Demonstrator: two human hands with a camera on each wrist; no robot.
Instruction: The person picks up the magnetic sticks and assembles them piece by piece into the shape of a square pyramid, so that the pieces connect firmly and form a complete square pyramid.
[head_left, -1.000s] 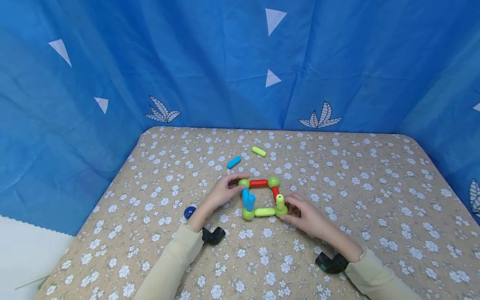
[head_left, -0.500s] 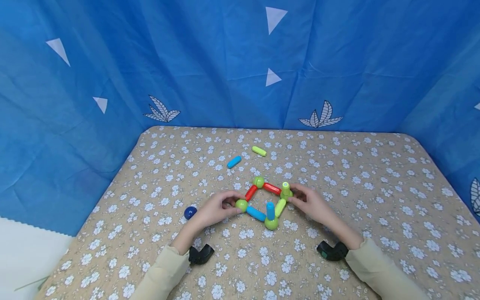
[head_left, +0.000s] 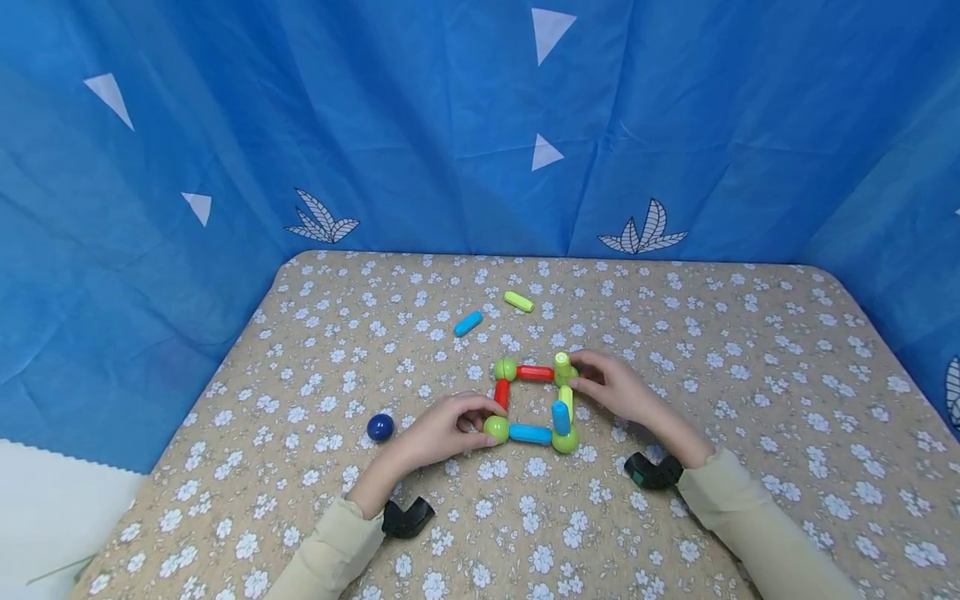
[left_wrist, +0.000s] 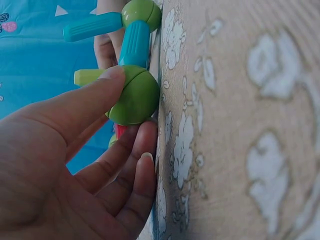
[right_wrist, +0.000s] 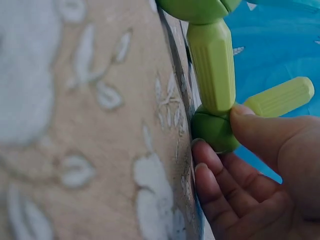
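Between the fingertips of the left hand (head_left: 450,429) and the right hand (head_left: 618,387) sits a four-sided frame (head_left: 536,373) of rods and balls, flat on the flowered cloth (head_left: 720,333). Left thumb and fingers pinch the near-left green ball (head_left: 496,429); right thumb and fingers pinch the far-right green ball (right_wrist: 215,131).

Step in hand looks like steadying or turning the frame by two opposite corners. Next move probably calls for light, even pinches at both corners; uneven pulling could part a joint or tip a standing rod.

Counts: four green balls in the frame, two pinched, two free: the far-left green ball (head_left: 506,369) ahead of the left fingers, the near-right green ball (head_left: 566,440) nearer the person than the right fingers. Four lying rods form the sides: two red, one blue (head_left: 530,434) running from the left fingertips, one yellow-green (right_wrist: 212,70) running from the right thumb. Two standing rods: a yellow-green upright (right_wrist: 280,97) just beside the right thumb, a blue upright (head_left: 561,418) on the near-right ball.

Loose, three: blue rod (head_left: 468,323) and yellow-green rod (head_left: 518,302), both beyond the fingers; one dark blue ball (head_left: 380,427), left of the left fingers, untouched.
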